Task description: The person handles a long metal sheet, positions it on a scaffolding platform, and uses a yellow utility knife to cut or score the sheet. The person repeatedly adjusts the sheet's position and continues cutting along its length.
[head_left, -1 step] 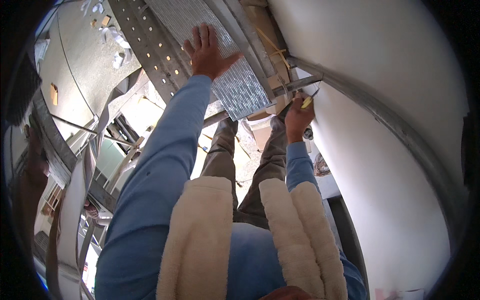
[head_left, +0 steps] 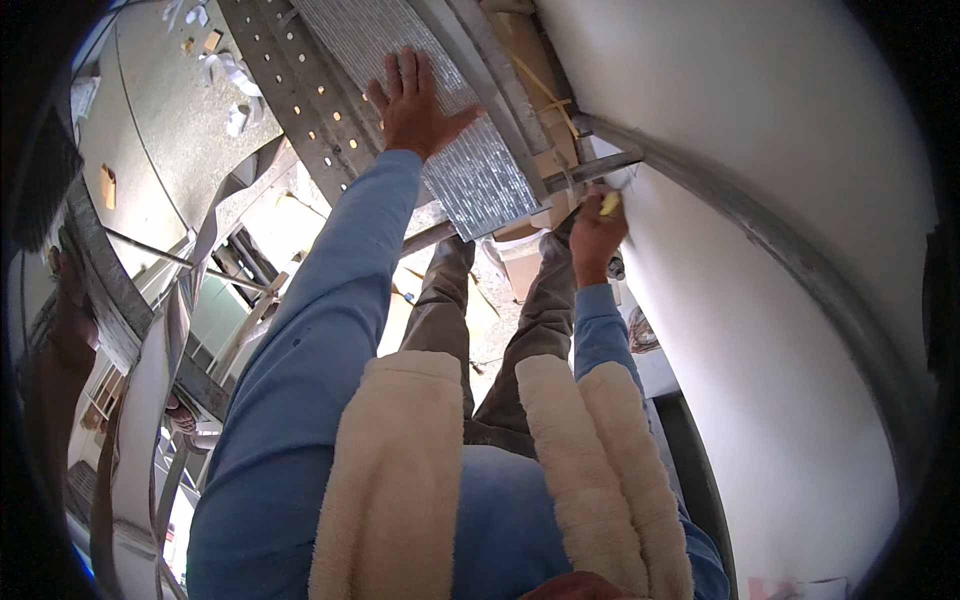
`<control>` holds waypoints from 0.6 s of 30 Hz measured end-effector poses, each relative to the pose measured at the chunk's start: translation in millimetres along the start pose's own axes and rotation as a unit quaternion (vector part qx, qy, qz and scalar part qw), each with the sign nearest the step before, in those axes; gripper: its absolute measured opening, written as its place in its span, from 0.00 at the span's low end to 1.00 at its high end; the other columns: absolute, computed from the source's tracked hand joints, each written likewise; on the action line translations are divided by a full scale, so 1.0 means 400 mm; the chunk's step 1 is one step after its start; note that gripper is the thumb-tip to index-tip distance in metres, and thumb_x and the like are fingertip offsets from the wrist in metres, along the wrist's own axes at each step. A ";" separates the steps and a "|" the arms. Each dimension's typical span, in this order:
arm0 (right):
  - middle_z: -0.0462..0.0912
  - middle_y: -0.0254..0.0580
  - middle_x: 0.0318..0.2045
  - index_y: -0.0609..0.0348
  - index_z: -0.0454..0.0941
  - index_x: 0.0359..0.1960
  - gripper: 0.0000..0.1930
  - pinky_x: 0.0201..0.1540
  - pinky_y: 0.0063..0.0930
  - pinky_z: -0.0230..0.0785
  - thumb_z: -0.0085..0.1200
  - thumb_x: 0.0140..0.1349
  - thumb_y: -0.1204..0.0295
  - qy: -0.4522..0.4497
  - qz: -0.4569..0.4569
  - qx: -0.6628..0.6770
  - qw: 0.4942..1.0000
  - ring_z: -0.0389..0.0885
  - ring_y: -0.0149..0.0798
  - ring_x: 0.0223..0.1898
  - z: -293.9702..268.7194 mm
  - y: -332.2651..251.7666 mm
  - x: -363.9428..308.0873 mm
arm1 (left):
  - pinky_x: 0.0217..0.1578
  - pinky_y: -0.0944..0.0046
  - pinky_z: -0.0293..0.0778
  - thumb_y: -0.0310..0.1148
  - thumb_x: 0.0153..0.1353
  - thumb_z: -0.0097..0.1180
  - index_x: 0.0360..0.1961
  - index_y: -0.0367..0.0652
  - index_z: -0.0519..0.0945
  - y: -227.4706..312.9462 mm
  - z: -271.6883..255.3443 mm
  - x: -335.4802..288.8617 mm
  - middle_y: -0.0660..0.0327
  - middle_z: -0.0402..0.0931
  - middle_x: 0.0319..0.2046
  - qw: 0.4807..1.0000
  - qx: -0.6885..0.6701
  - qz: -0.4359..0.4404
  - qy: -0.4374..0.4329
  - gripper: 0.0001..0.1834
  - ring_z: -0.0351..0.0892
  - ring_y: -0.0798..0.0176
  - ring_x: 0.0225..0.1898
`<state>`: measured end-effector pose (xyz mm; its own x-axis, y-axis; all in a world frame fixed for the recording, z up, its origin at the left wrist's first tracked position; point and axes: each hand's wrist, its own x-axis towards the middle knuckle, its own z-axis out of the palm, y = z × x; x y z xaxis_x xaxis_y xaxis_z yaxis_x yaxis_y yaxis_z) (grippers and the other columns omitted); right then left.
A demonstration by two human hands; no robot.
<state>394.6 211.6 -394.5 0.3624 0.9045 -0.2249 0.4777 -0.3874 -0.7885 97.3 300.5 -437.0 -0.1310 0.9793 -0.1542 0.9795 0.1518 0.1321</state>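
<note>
My left hand (head_left: 413,112) lies flat with its fingers spread on a strip of silvery ribbed foil-like sheet (head_left: 482,188), which rests along metal scaffold planks. To the right, beside the white wall, my right hand (head_left: 599,238) is closed around a small yellow-handled knife (head_left: 609,204). Its blade is hardly visible now. That hand is close to the end of a metal crossbar (head_left: 600,170) and just beyond the near end of the foil sheet.
A perforated metal plank (head_left: 305,105) runs along the left of the sheet. A metal pipe (head_left: 760,225) follows the white wall (head_left: 740,330). Below, the ground (head_left: 190,100) holds scraps and cardboard. Loose strips (head_left: 205,240) hang around the scaffold frame at left.
My right hand has turned slightly with the knife, and the thin blade that stuck out toward the wall shows less. The left hand stays in place on the sheet.
</note>
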 end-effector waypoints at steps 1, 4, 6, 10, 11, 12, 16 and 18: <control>0.80 0.58 0.30 0.65 0.76 0.34 0.10 0.37 0.50 0.73 0.60 0.63 0.69 -0.020 -0.032 -0.027 0.999 0.80 0.61 0.34 -0.016 -0.001 -0.003 | 0.74 0.28 0.33 0.83 0.52 0.51 0.80 0.37 0.43 0.005 -0.006 0.001 0.46 0.37 0.81 1.000 -0.001 -0.002 -0.007 0.71 0.31 0.41 0.81; 0.82 0.54 0.28 0.64 0.76 0.33 0.10 0.32 0.46 0.72 0.57 0.66 0.68 -0.036 -0.101 -0.127 0.986 0.81 0.57 0.28 -0.056 0.008 -0.030 | 0.74 0.27 0.32 0.81 0.50 0.56 0.79 0.35 0.48 0.011 -0.024 0.006 0.45 0.39 0.80 1.000 -0.018 -0.007 -0.012 0.71 0.30 0.41 0.81; 0.84 0.51 0.38 0.66 0.79 0.38 0.10 0.27 0.39 0.73 0.55 0.67 0.69 -0.059 0.135 0.038 0.988 0.83 0.45 0.31 -0.076 0.032 -0.038 | 0.74 0.27 0.33 0.80 0.50 0.57 0.78 0.34 0.49 0.013 -0.034 0.010 0.45 0.40 0.80 0.999 -0.016 -0.014 -0.028 0.70 0.31 0.40 0.81; 0.86 0.51 0.38 0.68 0.81 0.43 0.14 0.34 0.42 0.76 0.59 0.67 0.66 -0.035 0.190 0.012 0.981 0.84 0.49 0.32 -0.089 0.098 -0.041 | 0.74 0.28 0.35 0.73 0.51 0.64 0.76 0.34 0.54 0.003 -0.044 0.021 0.43 0.44 0.79 0.996 -0.084 -0.002 0.019 0.66 0.36 0.38 0.80; 0.85 0.51 0.39 0.68 0.81 0.43 0.14 0.35 0.44 0.76 0.59 0.67 0.66 -0.054 0.178 -0.035 0.982 0.84 0.51 0.33 -0.086 0.109 -0.042 | 0.74 0.28 0.36 0.71 0.51 0.66 0.76 0.34 0.55 -0.003 -0.045 0.019 0.43 0.46 0.78 0.994 -0.103 0.001 0.035 0.65 0.37 0.37 0.80; 0.85 0.52 0.40 0.67 0.81 0.44 0.15 0.36 0.45 0.76 0.60 0.67 0.66 -0.071 0.186 -0.090 0.976 0.84 0.52 0.33 -0.082 0.113 -0.041 | 0.74 0.28 0.37 0.69 0.52 0.67 0.76 0.34 0.56 -0.008 -0.045 0.014 0.42 0.47 0.78 0.992 -0.122 -0.007 0.028 0.64 0.39 0.36 0.80; 0.82 0.54 0.36 0.68 0.79 0.45 0.18 0.39 0.48 0.74 0.64 0.64 0.64 -0.069 0.091 -0.090 0.989 0.80 0.56 0.33 -0.030 0.063 -0.059 | 0.73 0.35 0.51 0.52 0.53 0.74 0.73 0.33 0.60 -0.031 -0.039 -0.031 0.39 0.54 0.74 0.947 -0.226 -0.163 0.157 0.55 0.50 0.34 0.76; 0.81 0.53 0.36 0.68 0.77 0.45 0.20 0.42 0.47 0.73 0.67 0.62 0.63 -0.073 0.048 0.015 0.996 0.79 0.56 0.36 0.013 0.013 -0.075 | 0.71 0.42 0.58 0.45 0.54 0.73 0.73 0.32 0.60 -0.040 -0.031 -0.053 0.38 0.58 0.71 0.897 -0.279 -0.319 0.124 0.51 0.58 0.33 0.71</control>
<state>382.0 183.2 -394.9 0.2835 0.8807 -0.3794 0.4215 -0.4698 -0.7756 82.7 279.0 -423.7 -0.7359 0.6579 -0.1603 0.4727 0.6686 0.5741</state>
